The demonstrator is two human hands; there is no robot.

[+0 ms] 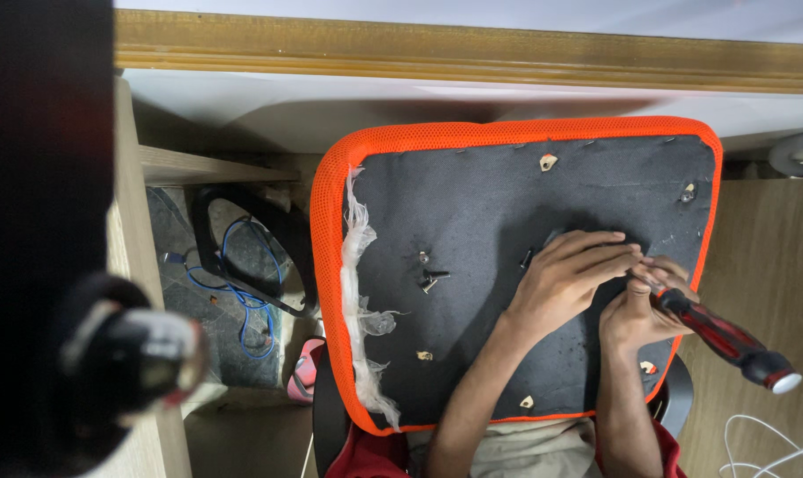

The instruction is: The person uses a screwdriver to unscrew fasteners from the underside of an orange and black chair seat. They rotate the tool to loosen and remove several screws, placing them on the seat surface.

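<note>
The right hand (pixel 636 310) grips a red screwdriver (pixel 724 338). The left hand (pixel 565 279) lies flat on the black seat bottom (pixel 472 212), fingers meeting the tip. Loose screws (pixel 432 279) lie nearby.

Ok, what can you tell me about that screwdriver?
The screwdriver has a thick red and black handle with a white cap at its end. It looks like plastic or rubber. The right hand grips the handle near the front, and the handle slants down to the right, past the orange edge of the seat. Its metal tip is hidden behind the fingers of the left hand, which meets it over the seat's dark underside.
</note>
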